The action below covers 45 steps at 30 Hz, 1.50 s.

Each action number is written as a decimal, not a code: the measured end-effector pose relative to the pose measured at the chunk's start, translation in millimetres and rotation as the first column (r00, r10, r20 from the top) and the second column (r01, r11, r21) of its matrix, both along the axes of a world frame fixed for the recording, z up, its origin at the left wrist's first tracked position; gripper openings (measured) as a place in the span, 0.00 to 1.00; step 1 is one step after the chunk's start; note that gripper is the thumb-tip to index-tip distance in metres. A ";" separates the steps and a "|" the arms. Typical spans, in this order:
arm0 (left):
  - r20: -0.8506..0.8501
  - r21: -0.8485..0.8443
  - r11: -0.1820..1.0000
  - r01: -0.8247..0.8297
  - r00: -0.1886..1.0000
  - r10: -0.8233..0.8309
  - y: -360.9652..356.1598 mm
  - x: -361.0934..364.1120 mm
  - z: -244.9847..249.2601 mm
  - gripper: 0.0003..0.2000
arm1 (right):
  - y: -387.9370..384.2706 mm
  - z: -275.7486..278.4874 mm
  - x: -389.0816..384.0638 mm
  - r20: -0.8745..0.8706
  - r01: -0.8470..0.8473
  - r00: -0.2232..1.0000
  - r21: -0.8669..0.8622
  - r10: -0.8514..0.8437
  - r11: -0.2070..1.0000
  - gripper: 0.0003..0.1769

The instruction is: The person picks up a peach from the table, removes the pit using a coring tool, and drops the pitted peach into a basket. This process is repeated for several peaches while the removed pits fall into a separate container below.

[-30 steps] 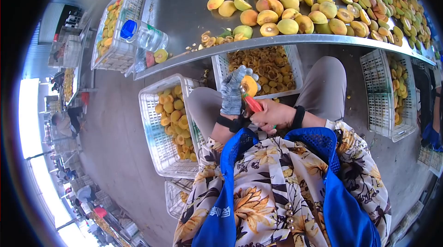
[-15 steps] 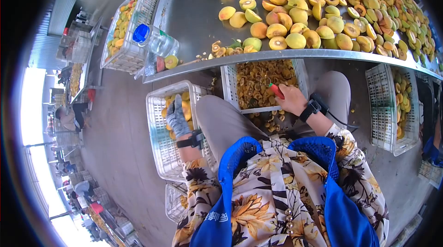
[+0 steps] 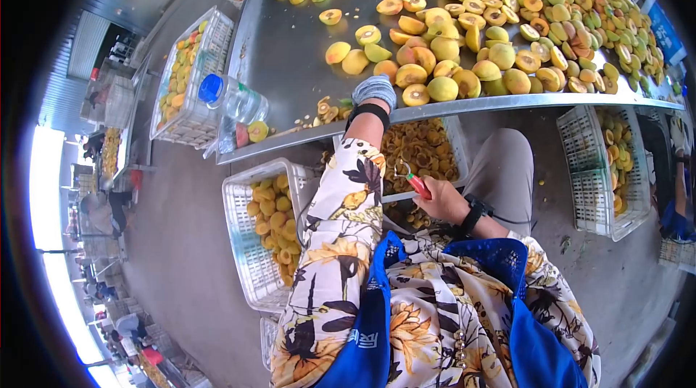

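Note:
My left hand (image 3: pixel 375 91), in a grey glove, is at the near edge of the metal table (image 3: pixel 290 47). Halved yellow peaches (image 3: pixel 415 94) lie right beside it; its fingers are hidden behind the back of the hand. My right hand (image 3: pixel 444 201), bare, is closed around the red handle of a pitting tool (image 3: pixel 418 185) with a thin curved metal tip. The tool is held over a white crate (image 3: pixel 458 134) below the table edge, which contains brown-yellow pits and scraps (image 3: pixel 417 149).
Left of my legs stands a white crate (image 3: pixel 243 243) of pitted peach halves (image 3: pixel 274 217). A blue-capped water bottle (image 3: pixel 243 101) lies on the table's left corner. Other peach crates stand at the far left (image 3: pixel 210 62) and right (image 3: pixel 576 141). A person (image 3: pixel 101 207) sits far left.
My left hand has moved from above the left crate up to the peaches at the table edge. My right hand, still holding the tool, has shifted slightly down and left in view.

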<state>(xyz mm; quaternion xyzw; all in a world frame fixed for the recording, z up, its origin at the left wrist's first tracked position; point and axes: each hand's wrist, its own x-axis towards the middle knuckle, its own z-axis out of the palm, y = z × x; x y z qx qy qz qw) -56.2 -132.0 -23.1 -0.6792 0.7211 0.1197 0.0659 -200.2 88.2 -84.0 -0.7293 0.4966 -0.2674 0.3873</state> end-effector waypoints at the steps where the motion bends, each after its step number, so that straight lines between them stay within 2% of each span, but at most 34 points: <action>1: 0.038 0.048 0.998 -0.030 0.999 0.028 -6.4 1.3 -6.4 0.18 | 3.2 3.3 -4.3 -0.007 0.023 1.000 0.026 -0.023 0.999 0.16; 2: 0.063 0.031 0.999 0.034 0.997 -0.036 -3.4 4.8 3.6 0.21 | 5.0 5.2 -7.5 -0.012 0.045 0.999 0.052 -0.044 0.998 0.16; 4: -0.023 -0.045 0.998 -0.047 0.999 0.046 8.9 18.5 24.1 0.21 | 4.0 9.8 -11.7 -0.045 0.055 0.998 0.053 -0.053 0.997 0.16; 5: -0.105 -0.170 0.985 -0.041 0.994 0.023 9.7 33.8 22.5 0.23 | 3.4 19.8 -11.3 0.029 0.111 0.993 0.092 -0.114 0.990 0.17; 6: -0.316 -0.301 0.952 -0.058 0.948 -0.042 15.5 53.5 18.9 0.22 | 2.7 29.5 -10.7 0.102 0.161 0.979 0.137 -0.175 0.977 0.17; 7: -0.686 -0.138 0.970 -0.200 0.726 0.052 30.7 62.8 31.3 0.20 | 0.9 37.8 -10.1 0.144 0.169 0.969 0.203 -0.201 0.964 0.20; 8: -0.917 0.064 0.962 -0.264 0.365 0.162 46.8 68.8 44.0 0.20 | -2.0 42.6 -8.3 0.156 0.159 0.969 0.206 -0.192 0.966 0.20; 9: -0.984 0.160 0.959 -0.232 0.045 0.175 62.5 76.7 42.0 0.19 | -4.9 46.5 -5.8 0.204 0.159 0.961 0.140 -0.186 0.977 0.21; 10: -0.942 0.237 0.956 -0.173 -0.283 0.182 77.5 84.4 40.1 0.19 | -7.3 52.4 -3.5 0.250 0.159 0.953 0.073 -0.172 0.985 0.22; 11: -0.908 0.300 0.946 -0.125 -0.341 0.243 88.6 86.3 45.9 0.22 | -9.6 64.5 1.2 0.221 0.141 0.962 0.105 -0.162 0.984 0.24; 12: -0.851 0.312 0.949 -0.033 -0.454 0.264 103.7 85.3 50.1 0.24 | -11.9 70.1 7.0 0.227 0.130 0.962 0.105 -0.151 0.986 0.24; 14: -0.820 0.372 0.911 -0.180 -0.524 0.231 137.9 69.2 58.3 0.24 | -12.9 76.8 17.4 0.227 0.084 0.970 0.015 -0.085 0.996 0.24; 16: -0.840 0.379 0.886 -0.266 -0.501 0.209 157.8 64.2 45.0 0.25 | -12.3 81.9 26.0 0.248 0.062 0.967 0.012 -0.063 0.998 0.24; 18: -0.808 0.486 0.746 -0.454 -0.558 0.187 169.7 40.6 50.6 0.25 | -10.6 84.7 31.8 0.281 0.025 0.960 -0.039 -0.013 0.999 0.23; 19: -0.803 0.494 0.746 -0.446 -0.563 0.195 172.2 40.8 44.5 0.25 | -9.3 85.2 33.5 0.279 0.021 0.960 -0.089 0.005 0.996 0.21; 21: -0.831 0.399 0.848 -0.348 -0.529 0.173 174.8 43.3 26.7 0.23 | -5.9 83.0 33.6 0.244 0.014 0.970 -0.105 0.013 0.994 0.20; 23: -0.853 0.349 0.871 -0.347 -0.503 0.142 175.1 40.2 14.0 0.22 | -3.5 81.0 34.4 0.227 0.024 0.974 -0.161 0.014 0.987 0.17; 24: -0.876 0.295 0.889 -0.350 -0.471 0.105 174.7 38.5 10.2 0.20 | -2.6 81.0 34.0 0.223 0.029 0.975 -0.160 0.008 0.987 0.17; 26: -0.863 0.275 0.909 -0.313 -0.496 0.091 174.0 33.0 7.7 0.18 | -0.8 80.7 33.2 0.200 0.003 0.980 -0.039 0.004 0.999 0.17; 28: -0.941 0.127 0.881 -0.457 -0.337 -0.039 175.6 22.5 9.2 0.25 | 2.2 74.4 35.2 0.194 0.031 0.981 -0.073 -0.017 0.997 0.16; 29: -0.940 0.129 0.881 -0.455 -0.339 -0.037 177.0 21.6 12.2 0.25 | 3.7 73.0 36.0 0.190 0.052 0.981 -0.109 -0.030 0.993 0.15; 31: -0.986 0.002 0.898 -0.440 -0.153 -0.072 179.5 22.7 17.9 0.25 | 6.5 73.4 34.9 0.166 0.024 0.986 -0.073 -0.011 0.997 0.14; 32: -0.985 0.005 0.897 -0.441 -0.155 -0.071 179.0 26.4 18.7 0.25 | 7.6 73.6 34.5 0.145 -0.004 0.989 -0.038 0.010 0.999 0.14; 33: -0.969 0.184 0.933 -0.310 -0.216 0.120 177.6 32.5 19.9 0.24 | 8.2 72.3 33.5 0.143 -0.006 0.990 -0.034 0.011 0.999 0.14; 34: -0.917 0.357 0.919 -0.166 -0.249 0.311 176.3 38.0 20.6 0.23 | 8.4 69.6 31.8 0.122 -0.051 0.991 -0.017 0.053 0.999 0.13; 35: -0.916 0.360 0.918 -0.168 -0.250 0.314 174.9 43.4 19.4 0.23 | 8.5 66.4 30.2 0.102 -0.096 0.990 -0.001 0.096 0.995 0.13; 38: -0.940 0.337 0.935 0.110 0.100 0.327 167.7 55.2 16.7 0.22 | 10.8 48.4 27.5 0.133 -0.171 0.977 0.041 0.164 0.984 0.11; 39: -0.828 0.557 0.828 0.071 0.120 0.547 163.6 51.2 19.9 0.22 | 12.4 42.1 27.0 0.135 -0.172 0.977 0.044 0.165 0.984 0.11; 40: -0.827 0.559 0.826 0.069 0.120 0.549 165.1 49.5 24.7 0.22 | 13.0 36.5 26.7 0.253 -0.186 0.954 0.073 0.163 0.980 0.10; 41: -0.782 0.623 0.779 0.075 0.033 0.623 165.9 48.1 28.9 0.21 | 11.9 39.0 27.1 0.366 -0.203 0.918 0.098 0.154 0.974 0.09; 42: -0.725 0.682 0.726 0.088 -0.054 0.687 166.1 46.2 32.7 0.21 | 10.5 41.8 28.0 0.367 -0.202 0.918 0.097 0.154 0.975 0.09; 43: -0.718 0.649 0.754 0.106 -0.244 0.652 170.1 44.0 35.1 0.20 | 11.2 44.2 29.6 0.394 -0.191 0.914 0.200 0.100 0.961 0.09; 44: -0.716 0.651 0.751 0.107 -0.241 0.655 178.8 38.5 32.2 0.20 | 11.9 50.6 30.9 0.417 -0.181 0.908 0.303 0.040 0.936 0.09; 45: -0.811 0.518 0.855 -0.032 -0.334 0.480 188.8 29.8 27.4 0.19 | 10.6 58.6 30.9 0.420 -0.178 0.907 0.304 0.036 0.936 0.09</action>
